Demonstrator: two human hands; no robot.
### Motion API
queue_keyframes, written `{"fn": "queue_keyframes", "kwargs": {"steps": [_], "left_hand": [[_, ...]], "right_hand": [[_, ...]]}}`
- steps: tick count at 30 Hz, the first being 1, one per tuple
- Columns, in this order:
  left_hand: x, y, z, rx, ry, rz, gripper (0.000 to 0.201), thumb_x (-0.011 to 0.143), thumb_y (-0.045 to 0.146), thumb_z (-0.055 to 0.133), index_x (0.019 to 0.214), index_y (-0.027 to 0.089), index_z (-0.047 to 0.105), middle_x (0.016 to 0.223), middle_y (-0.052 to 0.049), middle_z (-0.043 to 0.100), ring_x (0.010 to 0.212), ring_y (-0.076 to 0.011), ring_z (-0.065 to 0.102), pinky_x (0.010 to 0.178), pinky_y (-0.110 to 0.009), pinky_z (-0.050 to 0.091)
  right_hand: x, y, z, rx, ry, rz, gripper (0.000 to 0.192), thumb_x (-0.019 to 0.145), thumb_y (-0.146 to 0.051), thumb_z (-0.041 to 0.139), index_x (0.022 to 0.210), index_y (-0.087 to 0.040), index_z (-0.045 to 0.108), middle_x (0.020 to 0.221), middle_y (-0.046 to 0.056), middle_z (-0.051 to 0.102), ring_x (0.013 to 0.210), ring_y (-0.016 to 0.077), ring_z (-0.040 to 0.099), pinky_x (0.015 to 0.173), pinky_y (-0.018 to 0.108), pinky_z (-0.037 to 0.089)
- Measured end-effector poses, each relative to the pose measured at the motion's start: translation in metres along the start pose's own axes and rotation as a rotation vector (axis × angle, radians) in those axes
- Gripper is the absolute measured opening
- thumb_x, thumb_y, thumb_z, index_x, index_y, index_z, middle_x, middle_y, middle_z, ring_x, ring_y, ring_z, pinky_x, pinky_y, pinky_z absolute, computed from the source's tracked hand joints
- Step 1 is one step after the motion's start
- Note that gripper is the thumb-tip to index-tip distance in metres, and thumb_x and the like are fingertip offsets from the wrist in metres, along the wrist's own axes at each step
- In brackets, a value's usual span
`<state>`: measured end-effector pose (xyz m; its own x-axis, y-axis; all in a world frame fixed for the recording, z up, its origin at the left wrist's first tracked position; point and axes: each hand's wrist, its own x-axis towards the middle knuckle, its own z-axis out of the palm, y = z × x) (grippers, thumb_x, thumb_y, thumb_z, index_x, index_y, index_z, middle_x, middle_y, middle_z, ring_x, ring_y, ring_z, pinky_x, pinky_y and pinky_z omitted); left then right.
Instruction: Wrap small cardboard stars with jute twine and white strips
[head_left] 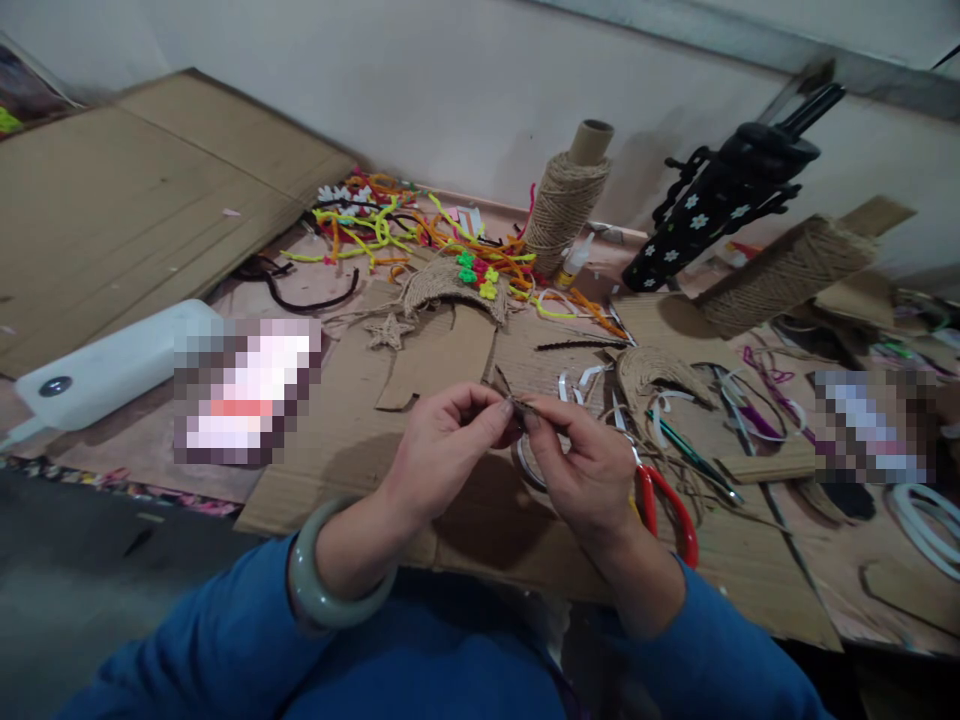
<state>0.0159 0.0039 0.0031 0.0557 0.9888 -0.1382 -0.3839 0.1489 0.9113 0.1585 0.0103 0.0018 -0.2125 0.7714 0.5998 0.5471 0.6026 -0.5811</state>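
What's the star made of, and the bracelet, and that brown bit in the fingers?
Star: looks like rough, matte twine; stringy strands show.
Bracelet: smooth, pale green, slightly shiny; maybe stone, glass or plastic.
Brown bit: perhaps cardboard, dull and thin-edged, but mostly covered, so I can't be sure.

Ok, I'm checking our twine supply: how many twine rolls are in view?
2. One roll is beside the small bottle; another roll is right of the black flowered container. More could be hidden.

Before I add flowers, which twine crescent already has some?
The left crescent, beside the star: it bears green and yellow flowers; the right crescent has none.
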Motion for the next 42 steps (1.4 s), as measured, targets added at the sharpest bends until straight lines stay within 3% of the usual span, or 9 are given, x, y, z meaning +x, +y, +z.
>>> {"fn": "queue_keyframes", "kwargs": {"steps": [10, 27, 37, 42], "left_hand": [[-0.0014, -0.0024, -0.0014, -0.017, -0.002, -0.001, 0.012, 0.075, 0.026, 0.067, 0.068, 0.016, 0.066, 0.063, 0.001, 0.063, 0.060, -0.0091, 0.056, 0.061, -0.021, 0.046], [-0.0011, -0.0012, -0.0008, -0.008, 0.006, 0.010, 0.010, 0.074, 0.023, 0.066, 0.066, 0.016, 0.065, 0.061, 0.002, 0.062, 0.058, -0.0083, 0.055, 0.059, -0.020, 0.045], [-0.0007, -0.0047, -0.0008, -0.043, 0.018, 0.010, 0.011, 0.074, 0.024, 0.067, 0.068, 0.015, 0.064, 0.063, 0.002, 0.063, 0.059, -0.0080, 0.056, 0.060, -0.020, 0.046], [-0.0044, -0.0026, -0.0042, 0.044, -0.016, 0.056, 0.011, 0.078, 0.025, 0.065, 0.072, 0.016, 0.066, 0.064, 0.002, 0.065, 0.060, -0.0079, 0.057, 0.059, -0.019, 0.046]], "right_hand": [[-0.0001, -0.0001, 0.0016, 0.045, -0.006, 0.047, 0.017, 0.084, -0.016, 0.054, 0.091, -0.024, 0.067, 0.082, 0.001, 0.074, 0.074, 0.0162, 0.070, 0.067, 0.028, 0.057], [-0.0012, -0.0001, 0.0033, 0.005, 0.001, 0.004, 0.016, 0.084, -0.014, 0.054, 0.089, -0.024, 0.065, 0.082, 0.000, 0.074, 0.074, 0.0149, 0.070, 0.067, 0.026, 0.055], [-0.0018, 0.0010, 0.0033, 0.104, 0.000, 0.073, 0.015, 0.083, -0.013, 0.056, 0.090, -0.022, 0.066, 0.081, 0.000, 0.073, 0.073, 0.0134, 0.068, 0.068, 0.024, 0.055], [-0.0026, 0.0044, 0.0015, 0.193, 0.038, 0.219, 0.010, 0.083, -0.019, 0.057, 0.087, -0.022, 0.066, 0.077, 0.000, 0.071, 0.069, 0.0137, 0.066, 0.064, 0.026, 0.054]]}}
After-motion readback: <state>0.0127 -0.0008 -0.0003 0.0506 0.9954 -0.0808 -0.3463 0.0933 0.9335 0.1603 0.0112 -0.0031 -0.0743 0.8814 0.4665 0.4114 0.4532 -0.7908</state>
